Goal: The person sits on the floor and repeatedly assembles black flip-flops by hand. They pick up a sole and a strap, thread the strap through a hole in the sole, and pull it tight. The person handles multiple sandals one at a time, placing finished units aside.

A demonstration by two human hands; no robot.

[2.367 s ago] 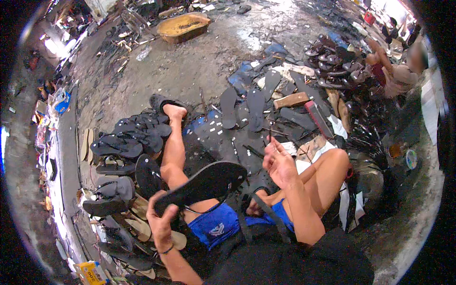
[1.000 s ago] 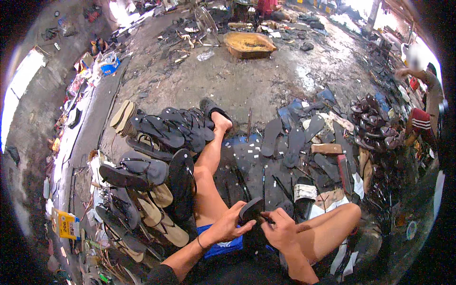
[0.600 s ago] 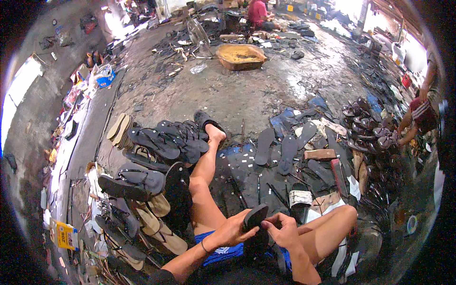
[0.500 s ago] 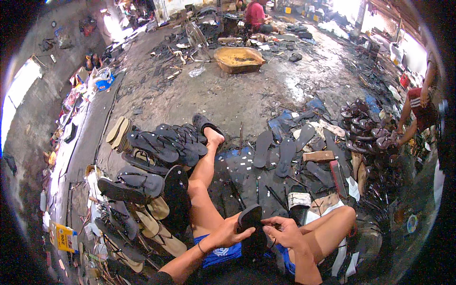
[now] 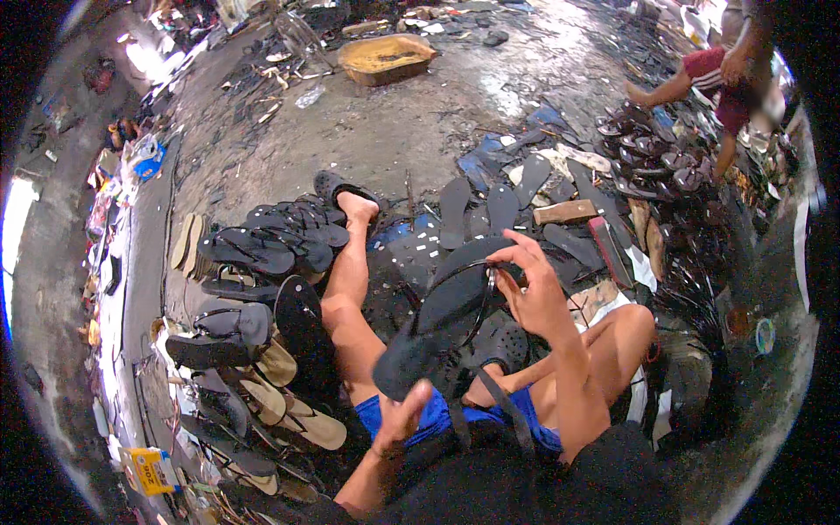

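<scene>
A black flip-flop (image 5: 448, 304) is tilted above my lap, its toe end up and away from me. My left hand (image 5: 404, 420) holds it at the heel end, with the thumb against the sole's edge and the other fingers mostly hidden. My right hand (image 5: 532, 293) pinches the dark strap (image 5: 477, 265) at the upper side of the sole, some fingers raised. Below the flip-flop, a perforated black clog (image 5: 500, 347) is on one of my feet. Two loose dark straps (image 5: 512, 411) hang down across my blue shorts.
Finished-looking flip-flops (image 5: 249, 249) lie in rows on my left, with beige ones (image 5: 306, 424) nearer. Ahead are loose soles (image 5: 503, 208), a wooden block (image 5: 564, 212) and a red-sided bar (image 5: 610, 251). Brown sandals (image 5: 652, 149) are heaped at right, near another person (image 5: 713, 74). A yellowish basin (image 5: 385, 59) stands farther off.
The flip-flop has risen and turned to show its length. My right hand has moved up to its strap, my left hand down to its heel. The view has shifted; the person at right has moved.
</scene>
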